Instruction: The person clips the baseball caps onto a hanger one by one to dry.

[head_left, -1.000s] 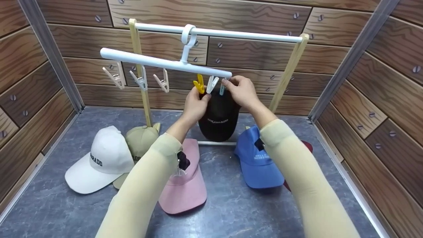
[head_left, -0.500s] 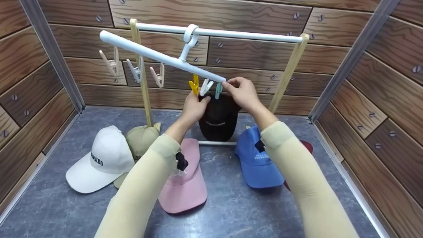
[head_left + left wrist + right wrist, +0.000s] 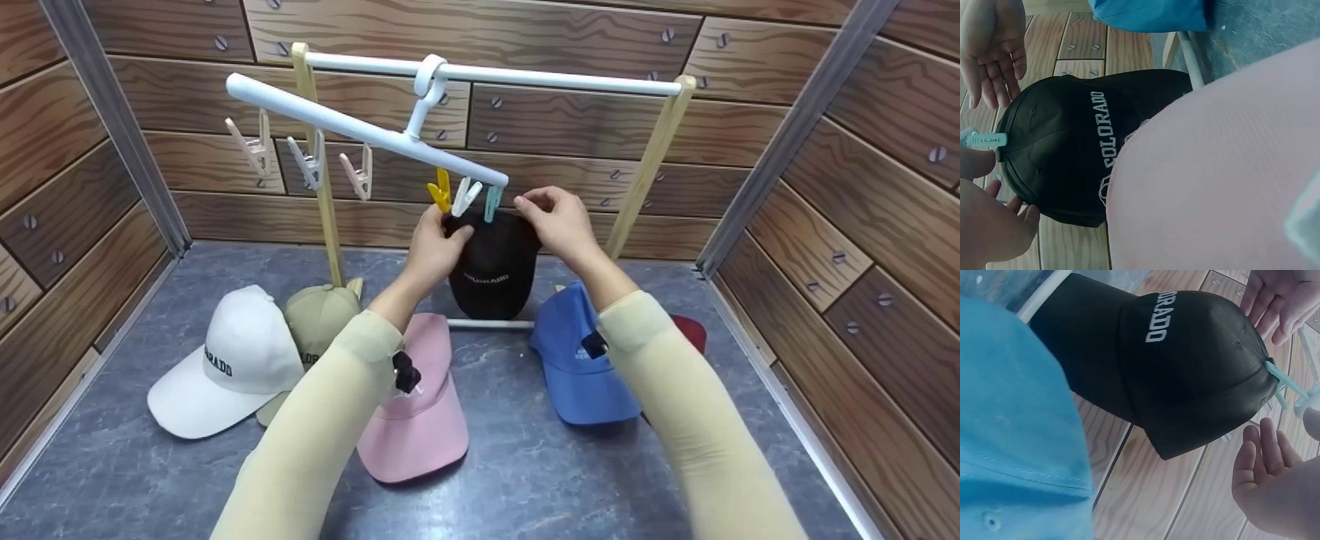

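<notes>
A black baseball cap [image 3: 491, 266] with white lettering hangs crown up, brim down. The teal clothespin [image 3: 492, 204] at the low right end of the white hanger [image 3: 330, 117] clips the top of its crown. My left hand [image 3: 435, 251] is at the cap's left side, relaxed fingertips right at the crown's edge in the left wrist view. To the right of the clothespin is my right hand [image 3: 562, 223], its fingers loosely bent with nothing in them; the right wrist view shows it apart from the clothespin [image 3: 1283, 382]. The hanger tilts down toward the cap.
The hanger hooks over a white rod [image 3: 555, 78] on a wooden-post rack. Other clothespins, including yellow [image 3: 440, 191] and white [image 3: 466, 196] ones, hang along it. White [image 3: 247, 345], olive [image 3: 322, 315], pink [image 3: 420, 435], blue [image 3: 589, 390] and dark red [image 3: 688, 332] caps lie below.
My right hand has let go of the teal clothespin and drawn back to the right. The hanger's right end has sunk and its left end risen. My left thumb has come off the white clothespin's area.
</notes>
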`<control>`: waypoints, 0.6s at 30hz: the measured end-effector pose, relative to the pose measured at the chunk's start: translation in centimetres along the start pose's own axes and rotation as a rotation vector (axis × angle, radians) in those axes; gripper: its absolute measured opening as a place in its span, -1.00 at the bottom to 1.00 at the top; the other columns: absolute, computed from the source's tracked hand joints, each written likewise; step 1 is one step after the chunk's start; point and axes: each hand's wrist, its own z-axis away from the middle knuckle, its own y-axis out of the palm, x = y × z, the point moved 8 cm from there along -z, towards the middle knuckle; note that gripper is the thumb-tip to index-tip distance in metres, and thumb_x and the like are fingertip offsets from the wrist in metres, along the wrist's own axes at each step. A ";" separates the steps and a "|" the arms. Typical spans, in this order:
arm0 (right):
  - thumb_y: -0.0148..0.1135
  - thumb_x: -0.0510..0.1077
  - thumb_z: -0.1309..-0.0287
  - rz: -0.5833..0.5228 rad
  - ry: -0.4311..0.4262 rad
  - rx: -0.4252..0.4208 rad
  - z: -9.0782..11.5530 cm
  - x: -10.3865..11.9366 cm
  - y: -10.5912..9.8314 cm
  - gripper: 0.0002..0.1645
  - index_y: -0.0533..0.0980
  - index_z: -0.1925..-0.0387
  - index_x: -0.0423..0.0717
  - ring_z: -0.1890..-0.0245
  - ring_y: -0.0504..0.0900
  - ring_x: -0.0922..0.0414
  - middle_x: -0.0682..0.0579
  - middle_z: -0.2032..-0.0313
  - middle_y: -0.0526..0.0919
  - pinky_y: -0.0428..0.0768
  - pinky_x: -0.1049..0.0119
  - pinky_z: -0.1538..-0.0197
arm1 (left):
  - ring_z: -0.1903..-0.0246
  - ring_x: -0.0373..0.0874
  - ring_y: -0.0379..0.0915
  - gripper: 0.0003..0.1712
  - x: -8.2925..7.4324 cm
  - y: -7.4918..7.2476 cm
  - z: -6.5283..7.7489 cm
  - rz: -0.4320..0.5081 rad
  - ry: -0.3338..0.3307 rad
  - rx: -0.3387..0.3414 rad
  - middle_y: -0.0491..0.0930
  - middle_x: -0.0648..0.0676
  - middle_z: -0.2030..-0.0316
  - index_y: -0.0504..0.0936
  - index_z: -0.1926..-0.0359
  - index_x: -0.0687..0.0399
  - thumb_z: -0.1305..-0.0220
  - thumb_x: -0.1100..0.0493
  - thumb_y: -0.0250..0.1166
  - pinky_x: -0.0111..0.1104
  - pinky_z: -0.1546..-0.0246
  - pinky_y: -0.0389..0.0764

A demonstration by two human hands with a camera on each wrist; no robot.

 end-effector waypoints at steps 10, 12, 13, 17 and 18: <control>0.33 0.09 -0.62 0.024 -0.006 0.013 1.3 -1.7 -0.7 -0.52 0.69 -0.22 -0.21 -0.08 0.68 -0.06 -0.16 -0.07 0.76 0.58 0.04 -0.20 | -0.40 0.16 0.44 -0.47 0.4 0.0 1.1 -0.080 0.002 0.009 0.48 0.32 -0.37 0.53 -0.39 0.30 -0.57 0.15 0.41 -0.08 -0.49 0.40; 0.32 0.08 -0.62 0.025 -0.009 0.015 1.6 -2.0 -0.8 -0.52 0.69 -0.23 -0.22 -0.12 0.68 -0.08 -0.18 -0.09 0.76 0.57 0.01 -0.23 | -0.40 0.16 0.44 -0.45 0.5 0.0 1.4 -0.104 -0.003 0.008 0.47 0.31 -0.36 0.53 -0.41 0.27 -0.56 0.12 0.42 -0.07 -0.49 0.40; 0.33 0.08 -0.62 0.026 -0.011 0.015 1.8 -2.2 -0.9 -0.52 0.69 -0.23 -0.23 -0.13 0.68 -0.09 -0.18 -0.10 0.76 0.57 0.00 -0.25 | -0.40 0.15 0.44 -0.43 0.6 0.0 1.5 -0.119 -0.006 0.004 0.46 0.29 -0.37 0.52 -0.41 0.25 -0.56 0.09 0.42 -0.07 -0.49 0.40; 0.35 0.06 -0.60 0.033 -0.017 0.006 2.4 -3.0 -1.3 -0.50 0.68 -0.23 -0.26 -0.14 0.68 -0.13 -0.21 -0.10 0.76 0.56 -0.03 -0.27 | -0.41 0.16 0.45 -0.39 0.6 0.2 2.1 -0.167 -0.005 -0.004 0.45 0.26 -0.39 0.52 -0.42 0.21 -0.55 0.01 0.43 -0.03 -0.48 0.41; 0.35 0.06 -0.60 0.039 -0.018 0.002 2.6 -3.2 -1.5 -0.51 0.68 -0.23 -0.27 -0.14 0.68 -0.13 -0.22 -0.10 0.76 0.57 -0.03 -0.27 | -0.41 0.16 0.45 -0.38 0.5 0.3 2.2 -0.179 0.002 -0.006 0.45 0.26 -0.39 0.52 -0.42 0.21 -0.54 0.00 0.44 -0.03 -0.48 0.41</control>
